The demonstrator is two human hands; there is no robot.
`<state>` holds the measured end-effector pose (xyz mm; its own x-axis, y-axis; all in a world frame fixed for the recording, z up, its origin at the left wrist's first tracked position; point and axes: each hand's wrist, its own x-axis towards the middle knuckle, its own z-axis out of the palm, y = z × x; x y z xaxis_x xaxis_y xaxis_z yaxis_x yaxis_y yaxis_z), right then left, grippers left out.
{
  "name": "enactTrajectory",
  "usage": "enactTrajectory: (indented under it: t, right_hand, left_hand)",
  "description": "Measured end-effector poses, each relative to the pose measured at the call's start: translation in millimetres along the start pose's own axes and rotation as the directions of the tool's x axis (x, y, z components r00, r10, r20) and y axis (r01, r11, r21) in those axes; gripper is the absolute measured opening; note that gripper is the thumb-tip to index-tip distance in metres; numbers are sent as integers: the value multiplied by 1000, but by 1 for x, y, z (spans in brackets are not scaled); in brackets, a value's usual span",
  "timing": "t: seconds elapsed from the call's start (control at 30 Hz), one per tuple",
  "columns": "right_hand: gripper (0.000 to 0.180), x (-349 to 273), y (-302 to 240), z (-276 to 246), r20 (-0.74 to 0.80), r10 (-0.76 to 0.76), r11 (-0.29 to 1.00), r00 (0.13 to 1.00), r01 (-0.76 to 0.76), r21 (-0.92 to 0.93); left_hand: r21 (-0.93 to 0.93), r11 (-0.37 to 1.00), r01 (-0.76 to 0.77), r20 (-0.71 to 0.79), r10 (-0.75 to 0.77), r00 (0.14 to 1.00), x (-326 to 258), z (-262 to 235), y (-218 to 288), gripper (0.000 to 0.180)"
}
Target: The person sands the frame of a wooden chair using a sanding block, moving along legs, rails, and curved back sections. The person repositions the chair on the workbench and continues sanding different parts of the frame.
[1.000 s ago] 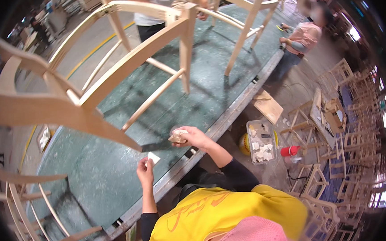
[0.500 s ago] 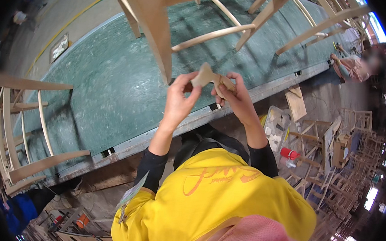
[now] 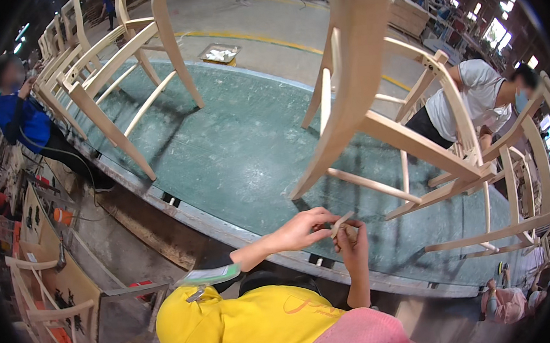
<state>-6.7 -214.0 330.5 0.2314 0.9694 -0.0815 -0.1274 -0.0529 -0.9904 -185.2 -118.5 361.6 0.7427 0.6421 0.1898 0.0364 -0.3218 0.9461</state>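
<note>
Over the desk's [image 3: 242,158] near edge, the right hand [image 3: 355,245] clasps a wad [image 3: 351,233], but I can't tell whether the left hand's [image 3: 304,229] fingers grip the strip [image 3: 343,223] between them, and a loose pinch could drop it.

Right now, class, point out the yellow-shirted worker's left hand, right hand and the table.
Left hand [image 3: 299,229]: head view, back of hand.
Right hand [image 3: 355,243]: head view, middle of hand.
Table [image 3: 236,168]: head view, bare green top.
</note>
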Motion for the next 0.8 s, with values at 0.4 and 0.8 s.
enactTrajectory:
  t: [0.4,0.8]
  right_hand:
    - [19,-20,-31,-98,229,-60,937,972,134,-323]
    - [22,-22,-41,-83,-10,-338,890,941,316,-329]
  left_hand:
    - [-240,947,215,-159,-256,953,16,97,-14,18]
    - [-754,649,104,-251,-431,867,25,114,-14,9]
